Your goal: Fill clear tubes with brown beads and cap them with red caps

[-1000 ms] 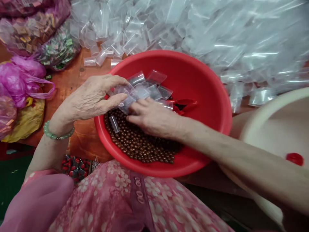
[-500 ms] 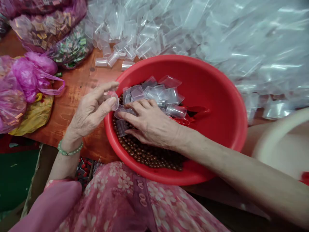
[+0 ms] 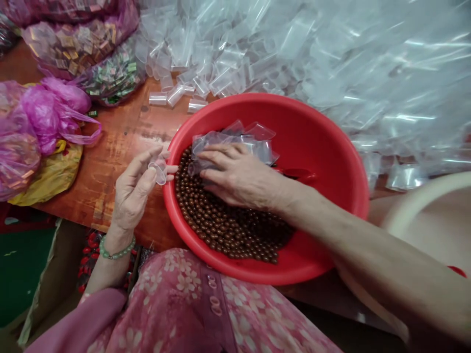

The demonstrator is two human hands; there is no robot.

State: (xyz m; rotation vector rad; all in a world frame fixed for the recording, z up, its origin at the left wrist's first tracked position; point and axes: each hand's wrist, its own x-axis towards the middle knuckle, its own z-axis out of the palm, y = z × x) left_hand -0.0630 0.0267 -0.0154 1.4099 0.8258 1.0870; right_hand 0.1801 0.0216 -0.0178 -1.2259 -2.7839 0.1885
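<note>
My left hand [image 3: 138, 189] is just left of the red basin [image 3: 267, 100]. Between its thumb and fingers it pinches a short clear plastic tube [image 3: 158, 173], the round open end showing. Inside the basin, my right hand [image 3: 239, 176] lies with fingers apart over a pile of clear plastic tubes [image 3: 257, 137]. Its palm side is hidden, and it does not visibly grasp any one of them. Shiny brown beads [image 3: 221, 230] cover the near left of the basin floor. A red object [image 3: 298, 173], possibly a scoop or scissors, is partly hidden behind the right wrist.
A large heap of clear plastic tubes [image 3: 257, 49] spreads behind the basin on the wooden table [image 3: 121, 142]. Plastic bags of small pieces [image 3: 81, 46] and a pink bag [image 3: 51, 115] stand at the left. A white tub [image 3: 434, 211] is at the right.
My right hand has pushed the clear tubes away from the near left side of the basin, baring more beads. My left hand has drawn back left and down with its tube.
</note>
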